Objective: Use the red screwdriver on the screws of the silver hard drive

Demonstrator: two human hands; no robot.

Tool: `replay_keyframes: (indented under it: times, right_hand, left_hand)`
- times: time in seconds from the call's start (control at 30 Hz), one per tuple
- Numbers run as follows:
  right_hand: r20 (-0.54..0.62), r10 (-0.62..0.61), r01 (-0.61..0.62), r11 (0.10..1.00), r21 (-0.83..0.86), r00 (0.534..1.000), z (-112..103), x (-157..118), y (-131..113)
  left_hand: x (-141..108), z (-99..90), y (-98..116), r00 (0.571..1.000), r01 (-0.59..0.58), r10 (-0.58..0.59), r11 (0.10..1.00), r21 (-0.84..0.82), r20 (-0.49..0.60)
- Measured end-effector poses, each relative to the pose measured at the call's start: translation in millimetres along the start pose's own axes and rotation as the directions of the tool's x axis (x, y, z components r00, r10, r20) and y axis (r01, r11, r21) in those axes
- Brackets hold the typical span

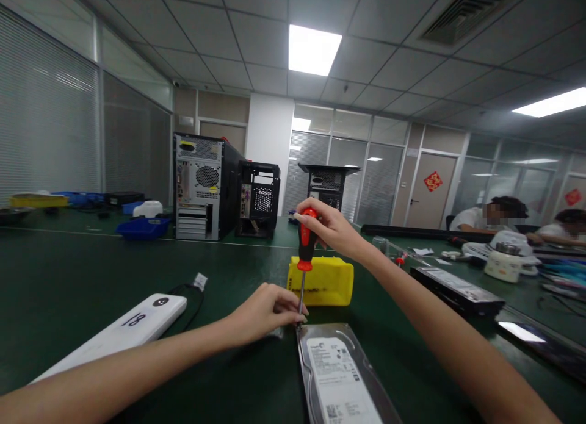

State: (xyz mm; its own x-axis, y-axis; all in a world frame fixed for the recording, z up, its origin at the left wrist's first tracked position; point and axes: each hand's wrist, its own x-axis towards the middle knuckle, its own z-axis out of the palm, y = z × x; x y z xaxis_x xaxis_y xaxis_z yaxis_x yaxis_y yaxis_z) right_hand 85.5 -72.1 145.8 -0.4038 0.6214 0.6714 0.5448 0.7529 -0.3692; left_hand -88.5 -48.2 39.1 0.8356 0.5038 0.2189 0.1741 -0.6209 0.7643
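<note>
A red and black screwdriver point(307, 241) stands nearly upright, its tip down at the far left corner of a silver hard drive point(341, 375). From above, my right hand point(327, 226) is closed round its handle. The fingers of my left hand point(270, 311) pinch the lower shaft close to the tip. Whether a screw sits under the tip is hidden by those fingers. The drive lies label up on the green table point(220, 387). Just behind the shaft a yellow bin point(336, 282) faces me with its open side.
At left lies a white power bank point(132, 326) with a short cable. Computer cases point(201, 186) and a blue tray point(143, 227) stand farther back. On the right are a black drive-like box point(458, 290), a phone point(544, 344) and a cream jar point(502, 264). Two people sit beyond.
</note>
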Motion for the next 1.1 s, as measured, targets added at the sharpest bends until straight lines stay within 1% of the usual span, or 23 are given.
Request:
replay_keyframes:
  times: [0.07,0.13,0.23,0.3,0.4,0.5,0.63,0.73,0.8,0.87,0.93,1.0,1.03,1.1]
  right_hand:
    - [0.010,0.007,-0.006,1.000,-0.009,1.000,-2.9,-0.1,-0.5]
    - [0.084,0.014,-0.020,0.997,0.076,0.996,-7.2,-0.1,-0.7]
    - [0.212,-0.009,-0.043,0.970,0.240,0.977,-12.9,0.5,0.0]
    - [0.230,-0.008,-0.051,0.967,0.251,0.973,-14.0,0.9,1.3]
    - [0.182,0.020,-0.054,0.983,0.178,0.983,-10.8,1.0,2.9]
    - [0.102,0.030,-0.037,0.997,0.074,0.994,-5.9,0.5,1.6]
    - [0.005,-0.027,0.027,0.992,-0.120,1.000,-3.5,0.4,-2.4]
    - [-0.027,-0.055,0.048,0.976,-0.212,0.998,-4.2,0.4,-3.0]
    - [-0.027,-0.037,0.031,0.977,-0.211,0.999,-4.9,0.0,-2.5]
    - [0.003,0.005,-0.005,0.990,-0.144,1.000,-6.0,-0.7,-2.5]
    - [0.071,0.036,-0.036,0.999,0.003,0.997,-7.7,-1.1,-3.3]
    - [0.155,0.026,-0.052,0.984,0.169,0.988,-10.0,-1.2,-4.4]
    - [0.191,0.013,-0.057,0.973,0.224,0.982,-11.1,-1.2,-4.9]
    - [0.229,0.005,-0.063,0.967,0.248,0.973,-12.1,-1.4,-5.2]
  left_hand:
    - [0.3,-0.3,-0.5,1.000,-0.005,0.005,1.000,-0.010,0.006]
    - [0.3,-0.4,-0.9,1.000,-0.011,0.011,1.000,-0.017,0.009]
    - [-0.3,-0.4,-0.4,1.000,-0.010,0.010,1.000,-0.010,0.008]
    - [-0.9,-0.4,0.7,1.000,-0.001,0.001,1.000,-0.005,0.014]
    - [-1.4,-0.3,2.4,1.000,0.007,-0.007,1.000,-0.003,0.027]
    - [-1.3,-0.1,2.2,0.999,0.013,-0.013,1.000,0.006,0.035]
    - [-0.8,0.0,-1.1,0.999,-0.001,0.001,1.000,-0.003,0.039]
    - [-0.7,-0.2,-2.9,0.999,-0.004,0.004,1.000,-0.004,0.044]
    - [-0.8,-0.2,-2.6,0.999,0.002,-0.002,1.000,0.000,0.047]
    - [-0.7,-0.2,-1.2,0.999,0.009,-0.009,1.000,-0.007,0.046]
    - [-0.6,-0.1,0.8,0.999,0.021,-0.020,1.000,-0.017,0.047]
    - [-0.4,0.1,2.1,0.999,0.030,-0.029,0.999,-0.016,0.043]
    - [-0.2,0.2,2.2,0.999,0.034,-0.034,0.999,-0.012,0.039]
    - [0.3,0.5,1.0,0.999,0.038,-0.038,0.999,-0.017,0.030]
